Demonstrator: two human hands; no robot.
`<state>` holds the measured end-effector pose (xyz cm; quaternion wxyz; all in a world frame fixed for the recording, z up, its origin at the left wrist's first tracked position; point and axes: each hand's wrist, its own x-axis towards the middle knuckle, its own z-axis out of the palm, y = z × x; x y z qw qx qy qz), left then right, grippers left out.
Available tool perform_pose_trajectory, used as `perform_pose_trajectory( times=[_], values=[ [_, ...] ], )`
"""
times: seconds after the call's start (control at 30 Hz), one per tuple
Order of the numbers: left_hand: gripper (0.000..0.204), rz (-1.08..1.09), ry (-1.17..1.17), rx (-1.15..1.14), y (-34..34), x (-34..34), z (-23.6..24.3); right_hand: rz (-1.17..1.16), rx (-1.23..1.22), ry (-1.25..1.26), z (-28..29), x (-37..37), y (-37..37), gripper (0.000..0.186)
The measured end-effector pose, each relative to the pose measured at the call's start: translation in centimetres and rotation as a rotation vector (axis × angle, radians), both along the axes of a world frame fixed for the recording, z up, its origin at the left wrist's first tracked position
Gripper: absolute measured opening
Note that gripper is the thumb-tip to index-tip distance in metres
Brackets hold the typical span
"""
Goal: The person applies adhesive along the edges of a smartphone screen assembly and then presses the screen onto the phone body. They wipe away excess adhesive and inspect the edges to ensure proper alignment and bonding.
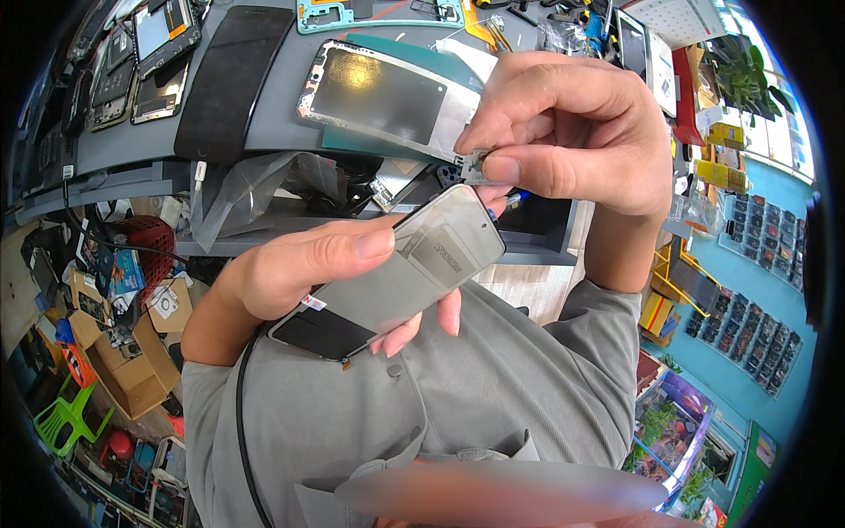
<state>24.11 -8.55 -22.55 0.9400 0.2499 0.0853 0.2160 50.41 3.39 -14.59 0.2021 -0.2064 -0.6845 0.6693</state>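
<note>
My left hand (304, 268) is wrapped round a phone display panel (374, 292), thumb on its face and fingertips showing past its lower edge. The panel is tilted in front of my chest; a clear film seems to cover it, and a small white label (312, 302) sits near its lower left end. My right hand (585, 132) pinches a small silvery piece (476, 167) between thumb and forefinger, just above the panel's upper end. Its exact kind cannot be made out. Behind it, a phone frame (378, 95) with a dark back lies on a green pad (352, 138).
A large black phone (233, 79) and several opened phones (167, 35) lie on the grey bench at left. Below the bench edge, an open drawer holds a clear plastic bag (255, 189) and cables. A cardboard box (132, 374) stands lower left. A black cable (242, 422) runs down my shirt.
</note>
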Motion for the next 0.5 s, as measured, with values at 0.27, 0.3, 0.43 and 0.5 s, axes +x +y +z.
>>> perform_pose_trajectory(
  times=[0.27,0.3,0.43,0.5],
  values=[
    [0.097,0.013,-0.01,0.002,0.02,0.12,0.24,-0.023,0.014,-0.011,0.43,-0.12,-0.24,0.022],
    [0.097,0.018,-0.013,0.002,-0.04,0.15,0.16,-0.009,0.026,-0.012,0.36,-0.12,-0.06,0.022],
    [0.098,0.01,0.019,0.019,0.11,0.03,0.65,0.015,0.051,-0.023,0.58,-0.13,0.12,0.022],
    [0.099,-0.012,0.032,0.031,0.36,-0.11,0.72,0.007,0.045,-0.032,0.65,-0.18,0.03,0.022]
  ],
)
